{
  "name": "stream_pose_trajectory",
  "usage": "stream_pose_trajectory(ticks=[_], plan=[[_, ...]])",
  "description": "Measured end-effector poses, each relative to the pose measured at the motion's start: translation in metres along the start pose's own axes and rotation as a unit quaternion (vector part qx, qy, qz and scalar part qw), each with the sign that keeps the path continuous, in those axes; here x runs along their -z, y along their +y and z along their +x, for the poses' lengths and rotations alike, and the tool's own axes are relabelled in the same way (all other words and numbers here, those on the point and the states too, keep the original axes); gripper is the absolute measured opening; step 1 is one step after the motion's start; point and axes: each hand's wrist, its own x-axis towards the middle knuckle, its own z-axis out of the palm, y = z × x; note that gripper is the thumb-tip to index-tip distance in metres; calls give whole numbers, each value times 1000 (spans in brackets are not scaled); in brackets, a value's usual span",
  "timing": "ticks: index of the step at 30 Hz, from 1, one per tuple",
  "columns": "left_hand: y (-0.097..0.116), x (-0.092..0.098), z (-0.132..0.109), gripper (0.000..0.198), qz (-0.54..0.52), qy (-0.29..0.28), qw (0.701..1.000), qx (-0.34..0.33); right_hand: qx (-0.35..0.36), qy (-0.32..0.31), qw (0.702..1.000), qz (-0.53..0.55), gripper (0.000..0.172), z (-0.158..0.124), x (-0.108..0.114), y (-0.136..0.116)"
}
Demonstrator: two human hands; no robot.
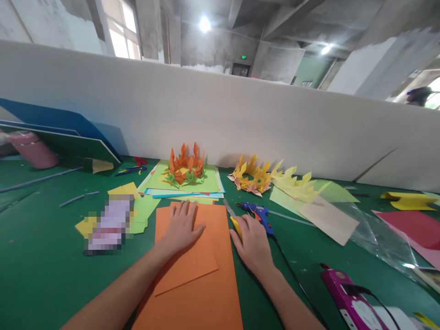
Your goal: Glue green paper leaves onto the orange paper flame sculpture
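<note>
My left hand [182, 227] lies flat with fingers spread on a stack of orange paper sheets [202, 279] on the green table. My right hand [252, 243] is closed around a utility knife [231, 214] with a yellow handle; its blade points away at the right edge of the orange paper. A blue glue gun [259, 214] lies just beyond my right hand.
An orange paper flower [185, 167] sits on green and blue sheets [209, 185]. Yellow paper crowns [250, 176] and loose sheets [326, 217] lie to the right. A white partition wall [220, 114] backs the table. A purple device [350, 298] rests near right.
</note>
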Motion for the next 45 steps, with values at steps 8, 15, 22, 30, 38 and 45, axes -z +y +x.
stream_pose_trajectory(ticks=[8, 15, 22, 30, 38, 45], plan=[[1, 1, -2, 60, -27, 12, 1000, 8, 140, -106, 974, 141, 39, -4, -4, -36], [-1, -4, 0, 55, -53, 11, 998, 41, 128, -158, 964, 174, 51, -8, -4, -42], [-5, -5, 1, 58, -103, 14, 993, 57, 135, -183, 944, 239, 57, -6, -3, -41], [-3, 20, 7, 58, -116, 42, 983, 133, 55, -97, 897, 427, 60, -10, -13, -38], [-41, 47, 15, 73, -387, -80, 902, 175, -29, 58, 873, 483, 57, -8, -16, -32], [-57, 81, 9, 51, -538, -280, 766, 212, -19, 91, 859, 503, 50, -8, -15, -31]])
